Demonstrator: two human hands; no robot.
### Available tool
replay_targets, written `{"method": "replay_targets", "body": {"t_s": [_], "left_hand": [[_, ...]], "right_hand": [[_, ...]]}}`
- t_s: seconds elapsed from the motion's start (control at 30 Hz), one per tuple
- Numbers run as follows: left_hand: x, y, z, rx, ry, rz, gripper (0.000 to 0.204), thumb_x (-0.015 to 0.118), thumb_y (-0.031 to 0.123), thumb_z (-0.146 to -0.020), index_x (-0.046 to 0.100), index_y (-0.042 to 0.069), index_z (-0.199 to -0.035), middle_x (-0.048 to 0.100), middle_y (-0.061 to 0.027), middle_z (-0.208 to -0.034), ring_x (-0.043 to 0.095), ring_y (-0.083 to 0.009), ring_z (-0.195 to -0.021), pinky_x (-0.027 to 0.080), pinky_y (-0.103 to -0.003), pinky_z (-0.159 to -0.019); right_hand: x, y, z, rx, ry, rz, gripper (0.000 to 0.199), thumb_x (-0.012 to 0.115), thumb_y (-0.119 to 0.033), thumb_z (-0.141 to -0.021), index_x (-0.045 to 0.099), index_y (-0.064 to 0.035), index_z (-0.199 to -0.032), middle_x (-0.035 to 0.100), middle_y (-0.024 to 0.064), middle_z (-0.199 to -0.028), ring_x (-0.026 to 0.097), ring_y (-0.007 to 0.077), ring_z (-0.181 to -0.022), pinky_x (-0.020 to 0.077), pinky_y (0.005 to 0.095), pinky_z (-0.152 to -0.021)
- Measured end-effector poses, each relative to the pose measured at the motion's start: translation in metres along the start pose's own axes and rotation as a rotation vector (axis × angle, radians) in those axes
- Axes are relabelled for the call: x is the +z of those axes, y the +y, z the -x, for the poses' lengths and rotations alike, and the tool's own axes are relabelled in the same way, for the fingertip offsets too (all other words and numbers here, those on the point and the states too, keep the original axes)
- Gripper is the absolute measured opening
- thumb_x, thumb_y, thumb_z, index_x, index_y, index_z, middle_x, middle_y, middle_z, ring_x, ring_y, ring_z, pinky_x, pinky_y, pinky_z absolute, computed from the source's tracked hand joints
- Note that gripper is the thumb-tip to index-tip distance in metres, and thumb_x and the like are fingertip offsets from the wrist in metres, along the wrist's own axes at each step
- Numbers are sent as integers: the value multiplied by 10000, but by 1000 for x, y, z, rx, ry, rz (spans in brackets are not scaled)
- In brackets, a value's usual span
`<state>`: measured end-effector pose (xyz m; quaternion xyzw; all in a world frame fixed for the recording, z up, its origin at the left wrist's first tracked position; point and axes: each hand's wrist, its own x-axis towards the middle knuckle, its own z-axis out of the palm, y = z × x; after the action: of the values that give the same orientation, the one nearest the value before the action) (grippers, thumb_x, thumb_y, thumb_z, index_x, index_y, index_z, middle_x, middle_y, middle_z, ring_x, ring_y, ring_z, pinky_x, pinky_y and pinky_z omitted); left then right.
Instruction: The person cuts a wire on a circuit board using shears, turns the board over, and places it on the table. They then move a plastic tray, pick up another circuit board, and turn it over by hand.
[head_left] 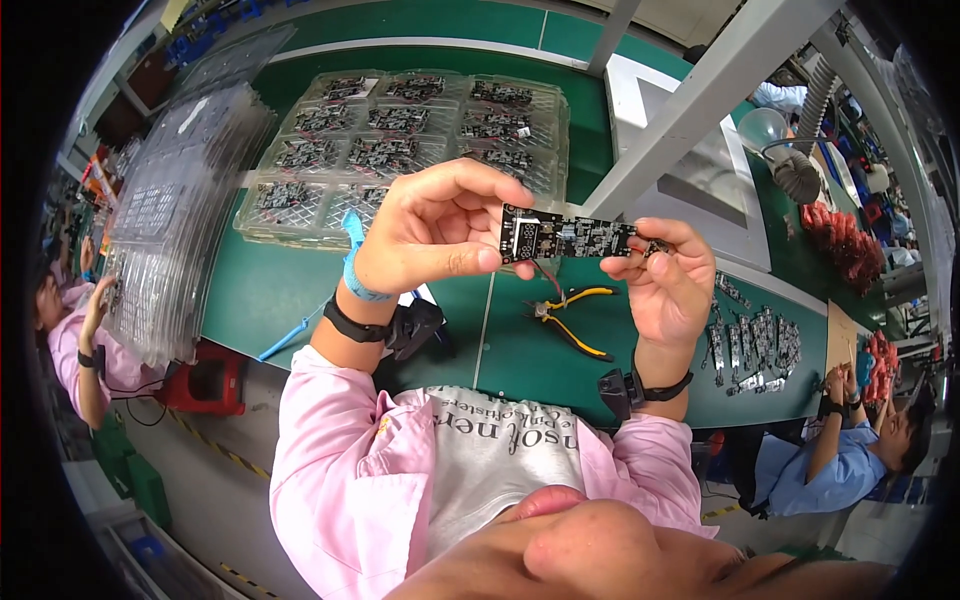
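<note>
A black circuit board (570,238) with small parts and a few thin wires is held up above the green bench. My left hand (440,225) pinches its left end between thumb and fingers. At the other end my right hand (672,275) grips the board's right tip, where a short reddish wire shows. Below the board, pliers with yellow and black handles (572,320) lie spread on the bench. A blue strap (358,265) circles my left wrist, and its cord (285,340) trails to the bench edge.
Clear plastic trays (400,185) of circuit boards lie behind my left hand. Tall stacks of empty trays (175,220) stand at left. Narrow board pieces (752,345) lie at right. A grey metal post (715,100) slants over the bench. Co-workers (835,450) sit on both sides.
</note>
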<state>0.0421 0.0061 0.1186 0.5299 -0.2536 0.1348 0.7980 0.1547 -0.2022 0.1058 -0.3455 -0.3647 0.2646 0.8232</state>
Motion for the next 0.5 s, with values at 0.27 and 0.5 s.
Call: {"method": "replay_targets", "body": {"t_s": [0.27, 0.5], "left_hand": [[-1, 1, 1, 13, -19, 4, 375, 573, -50, -738, 433, -91, -1083, 570, -181, -903, 603, -229, -787, 492, -309, -718], [3, 1, 0, -30, 111, -1, 394, 621, 1, -696, 439, -114, -1026, 554, -214, -898, 614, -267, -699, 519, -317, -623]], "right_hand": [[5, -1, 4, -78, -51, 23, 299, 493, 4, -759, 453, 118, -1033, 574, 196, -927, 613, 315, -766, 524, 406, -706], [7, -2, 7, -72, -37, 3, 311, 505, -12, -757, 450, 121, -1033, 573, 203, -930, 612, 328, -759, 537, 384, -664]]}}
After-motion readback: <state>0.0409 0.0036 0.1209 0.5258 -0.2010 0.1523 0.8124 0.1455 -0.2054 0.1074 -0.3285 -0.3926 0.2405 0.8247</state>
